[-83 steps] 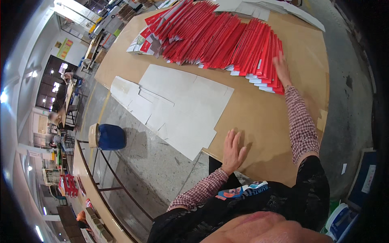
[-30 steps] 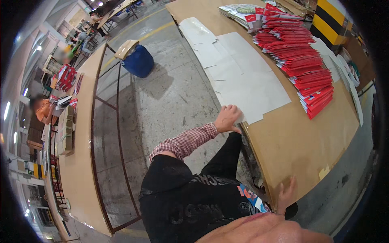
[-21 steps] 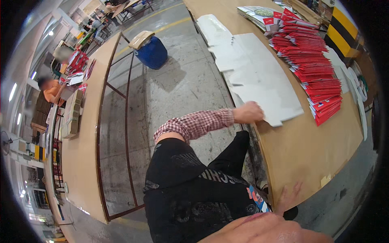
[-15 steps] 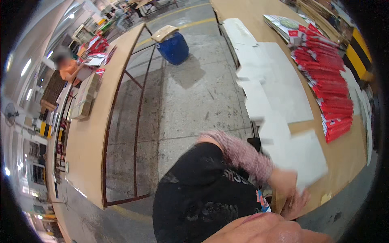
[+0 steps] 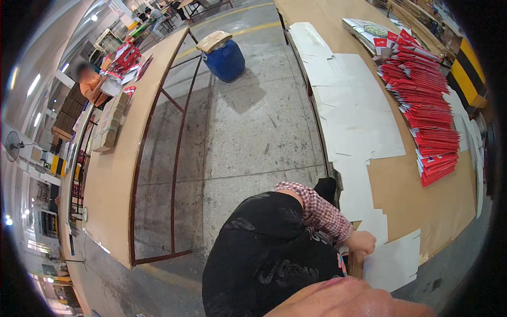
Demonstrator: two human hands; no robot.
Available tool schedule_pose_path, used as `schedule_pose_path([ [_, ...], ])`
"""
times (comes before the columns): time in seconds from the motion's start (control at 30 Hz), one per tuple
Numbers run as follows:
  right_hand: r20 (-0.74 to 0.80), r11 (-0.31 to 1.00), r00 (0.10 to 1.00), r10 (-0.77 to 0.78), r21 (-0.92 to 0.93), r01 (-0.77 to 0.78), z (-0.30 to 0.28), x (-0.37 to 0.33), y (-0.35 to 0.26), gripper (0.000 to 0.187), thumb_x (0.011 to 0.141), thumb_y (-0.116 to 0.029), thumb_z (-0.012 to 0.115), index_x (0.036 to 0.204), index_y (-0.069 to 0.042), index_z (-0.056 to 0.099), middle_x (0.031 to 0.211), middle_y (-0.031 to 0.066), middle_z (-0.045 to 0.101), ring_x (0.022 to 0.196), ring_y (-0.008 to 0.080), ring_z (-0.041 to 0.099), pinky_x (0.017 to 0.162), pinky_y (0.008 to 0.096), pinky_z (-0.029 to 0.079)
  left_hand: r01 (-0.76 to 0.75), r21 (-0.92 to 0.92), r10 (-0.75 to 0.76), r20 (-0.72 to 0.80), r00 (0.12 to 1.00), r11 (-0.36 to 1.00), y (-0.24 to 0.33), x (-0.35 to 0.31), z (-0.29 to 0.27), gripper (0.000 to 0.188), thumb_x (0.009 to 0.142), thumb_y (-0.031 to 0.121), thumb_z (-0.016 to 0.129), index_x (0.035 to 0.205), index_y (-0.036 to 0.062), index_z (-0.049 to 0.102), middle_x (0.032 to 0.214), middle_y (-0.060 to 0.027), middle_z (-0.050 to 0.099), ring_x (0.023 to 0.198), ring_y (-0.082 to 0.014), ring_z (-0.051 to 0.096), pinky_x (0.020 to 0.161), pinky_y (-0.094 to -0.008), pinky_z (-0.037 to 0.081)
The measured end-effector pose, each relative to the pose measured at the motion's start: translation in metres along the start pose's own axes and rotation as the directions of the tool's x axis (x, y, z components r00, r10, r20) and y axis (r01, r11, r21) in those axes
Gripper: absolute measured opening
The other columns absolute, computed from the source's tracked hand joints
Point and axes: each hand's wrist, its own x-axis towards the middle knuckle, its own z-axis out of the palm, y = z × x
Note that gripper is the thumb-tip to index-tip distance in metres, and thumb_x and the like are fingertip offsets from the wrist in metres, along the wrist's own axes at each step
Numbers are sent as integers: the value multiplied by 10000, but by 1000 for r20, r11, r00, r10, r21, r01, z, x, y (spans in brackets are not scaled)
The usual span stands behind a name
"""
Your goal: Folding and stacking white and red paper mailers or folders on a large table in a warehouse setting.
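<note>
So the left hand [image 5: 362, 242], coming out of a red-and-white checked sleeve [image 5: 326, 214], was down at the near end of the brown-topped table [image 5: 422, 195], right against the edge of a white sheet [image 5: 393, 261]. Fingers were curled in together, but honestly I couldn't tell if they were pinching the sheet or just resting on it. Right hand was out of sight, so no clue on that grip. The sheet lay flat at the near corner, close to the person's chest, with more white sheets [image 5: 364, 100] running up the table's left side beyond it. Over on the right there was a long, leaning row of red packets [image 5: 422, 105], well apart from the hand. Across the aisle, a blue barrel [image 5: 226, 62] had cardboard [image 5: 214, 41] on top, and a co-worker in orange [image 5: 91, 89] was at another table [image 5: 113, 201].
</note>
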Motion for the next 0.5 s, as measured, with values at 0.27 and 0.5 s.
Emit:
schedule_pose_path([
  [0.27, -590, 512, 123, -798, -556, 655, 40, 115, 6, 480, 823, -335, 627, 1155, 5, 554, 997, 252, 583, 926, 436, 532, 821, 477, 427, 157, 212, -130, -135, 982, 965, 17, 21, 44, 142, 712, 234, 575, 787, 118, 606, 877, -48, 582, 809, -275, 527, 601, -449, 427],
  [0.5, -100, 663, 659, -746, -14, 748, 80, 98, 48, 506, 916, -439, 381, 1272, -86, 454, 1357, 188, 376, 1270, 372, 316, 1033, 540, 226, -209, 606, 419, -227, 879, 768, 25, -28, -19, 357, 708, 299, 619, 1004, 105, 573, 1081, -70, 544, 1027, -271, 489, 728, -456, 391],
])
